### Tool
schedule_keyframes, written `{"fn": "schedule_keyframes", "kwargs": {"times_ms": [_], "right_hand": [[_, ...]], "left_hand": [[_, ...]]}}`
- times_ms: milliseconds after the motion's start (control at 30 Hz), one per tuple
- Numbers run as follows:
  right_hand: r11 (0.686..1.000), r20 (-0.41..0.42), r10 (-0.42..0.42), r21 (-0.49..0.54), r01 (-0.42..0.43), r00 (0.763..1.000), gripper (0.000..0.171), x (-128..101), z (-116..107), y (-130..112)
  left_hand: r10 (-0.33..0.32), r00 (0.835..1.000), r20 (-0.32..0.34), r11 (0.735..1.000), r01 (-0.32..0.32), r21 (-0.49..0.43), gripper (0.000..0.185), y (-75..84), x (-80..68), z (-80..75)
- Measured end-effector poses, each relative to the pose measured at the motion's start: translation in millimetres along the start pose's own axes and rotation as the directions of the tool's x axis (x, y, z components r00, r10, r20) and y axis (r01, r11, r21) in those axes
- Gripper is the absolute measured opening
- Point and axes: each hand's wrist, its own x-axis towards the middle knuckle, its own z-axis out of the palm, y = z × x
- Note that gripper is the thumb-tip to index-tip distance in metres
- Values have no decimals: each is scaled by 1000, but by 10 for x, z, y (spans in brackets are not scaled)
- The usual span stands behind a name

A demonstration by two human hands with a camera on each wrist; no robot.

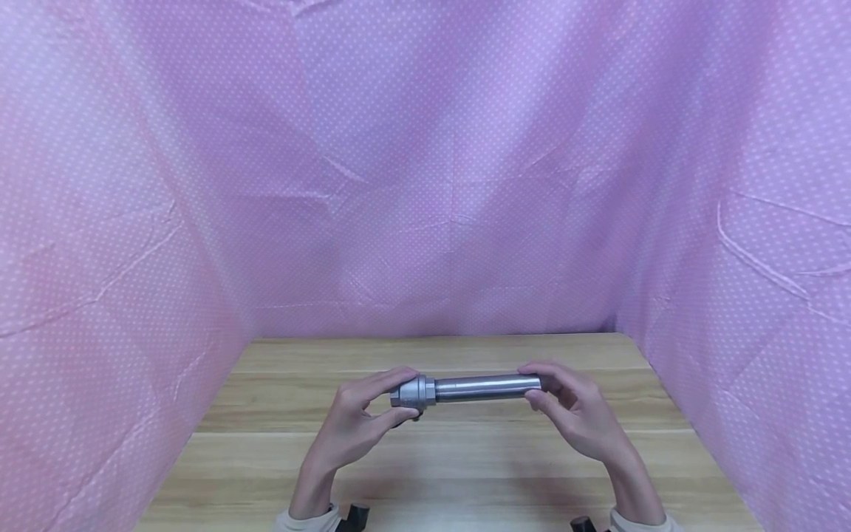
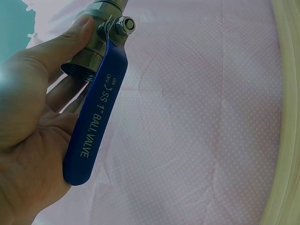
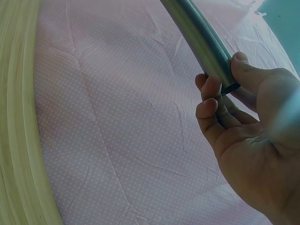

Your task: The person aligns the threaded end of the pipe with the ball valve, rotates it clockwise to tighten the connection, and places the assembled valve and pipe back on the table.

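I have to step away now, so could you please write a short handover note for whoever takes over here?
Left hand grips the ball valve by its body; its blue handle lies along the palm. Right hand pinches the far end of the steel pipe. Both are held level above the wooden table. Pipe and valve meet end to end; how far they are threaded cannot be told. Left: check the joint.

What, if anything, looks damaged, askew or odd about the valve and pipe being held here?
Nothing stands out. The left hand grips the ball valve, its blue handle intact with legible lettering. The right hand holds the far end of the steel pipe, which runs straight from the valve above the wooden table.
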Motion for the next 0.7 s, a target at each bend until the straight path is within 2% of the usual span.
{"fn": "schedule_keyframes", "kwargs": {"times_ms": [67, 300, 700], "right_hand": [[1000, -2, -7, 9, 7, 1000, 52, 4, 1, -1], [985, -6, -131, 112, 131, 991, 62, 43, 23, 23], [987, 1, -136, 89, 135, 991, 59, 34, 22, 37]], "left_hand": [[6, 1000, -5, 1000, -6, 7, 61, -2, 4, 0], [10, 1000, -12, 1000, -9, 7, 59, -4, 4, 1], [-3, 1000, 0, 1000, 3, 4, 62, -1, 7, 2]]}}
